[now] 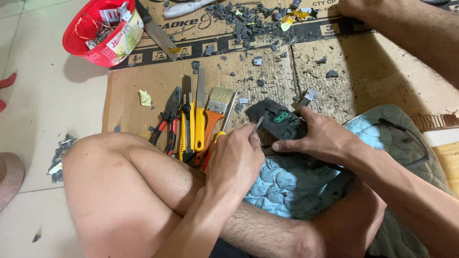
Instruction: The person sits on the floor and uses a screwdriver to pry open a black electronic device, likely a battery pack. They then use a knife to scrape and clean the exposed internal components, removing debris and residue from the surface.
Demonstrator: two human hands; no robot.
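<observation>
The place was a home floor used as a makeshift repair spot, not a fitted workshop. The floor [52, 100] was pale ceramic tile. Flattened cardboard [373, 71] served as the work surface, and a quilted blue cushion [287, 181] lay beside it where the person sat cross-legged and barefoot. Hand tools lay in a row on the cardboard: pliers [167, 119], a utility knife [185, 124] and a paintbrush [216, 107]. A red plastic tub [95, 50] held small metal parts. Grey plastic chips [248, 21] were scattered over the cardboard and the tile.
</observation>
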